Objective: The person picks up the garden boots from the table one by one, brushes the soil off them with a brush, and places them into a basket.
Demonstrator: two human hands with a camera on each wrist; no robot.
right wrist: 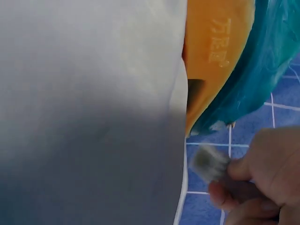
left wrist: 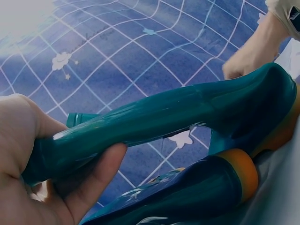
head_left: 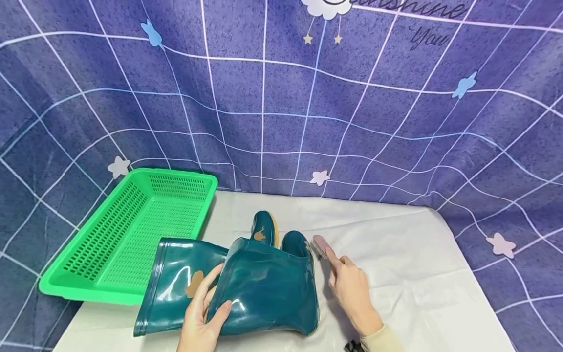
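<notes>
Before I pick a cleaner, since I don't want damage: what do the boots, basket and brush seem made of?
Boots: likely glossy rubber or PVC, given bright highlights. Basket: probably satin moulded plastic, uniformly green with regular perforations. Brush: perhaps plastic, judging by its even, matte pinkish back; bristles unclear.

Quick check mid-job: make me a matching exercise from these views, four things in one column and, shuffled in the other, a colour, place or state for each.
Things:
1. Basket
2. Brush
3. Left hand
4. Boot sole seen in the right wrist view

Colour, place or state:
A. Orange
B. Gripping a boot near its top edge
C. Bright green
D. Held in the right hand

Right pairs: 1-C, 2-D, 3-B, 4-A.
</notes>
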